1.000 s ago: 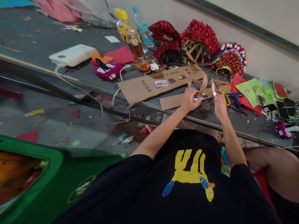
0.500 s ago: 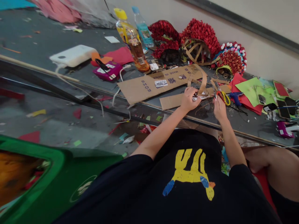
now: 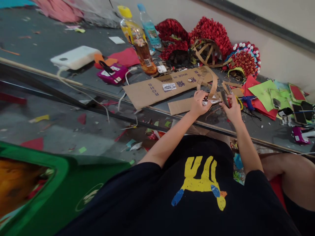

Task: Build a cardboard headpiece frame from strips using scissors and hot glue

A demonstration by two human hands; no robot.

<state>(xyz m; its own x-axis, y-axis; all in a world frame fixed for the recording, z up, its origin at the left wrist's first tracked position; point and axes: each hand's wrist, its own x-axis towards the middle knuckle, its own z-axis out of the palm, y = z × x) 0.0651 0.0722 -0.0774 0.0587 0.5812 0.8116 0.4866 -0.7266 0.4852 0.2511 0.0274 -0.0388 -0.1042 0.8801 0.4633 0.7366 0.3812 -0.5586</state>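
My left hand (image 3: 199, 104) is closed on the lower end of a curved cardboard strip (image 3: 213, 82) and presses it to the dark floor. My right hand (image 3: 233, 109) is just to its right, fingers wrapped round scissors (image 3: 224, 96). Their dark blades point up and left toward the strip, and a bit of yellow handle shows behind the hand. A small flat cardboard piece (image 3: 180, 106) lies just left of my left hand.
A large printed cardboard sheet (image 3: 162, 88) lies beyond my hands. Behind it are two bottles (image 3: 140, 42), red paper-flower pieces (image 3: 209, 32) and a purple device (image 3: 112, 73) with a white cable. Coloured paper sheets (image 3: 265, 93) and phones (image 3: 298, 113) lie right; a green bin (image 3: 61, 190) is near left.
My right hand put down the pale piece it held, reached to the scissors on the right, and now holds them close to the strip. My left hand has stayed on the strip.
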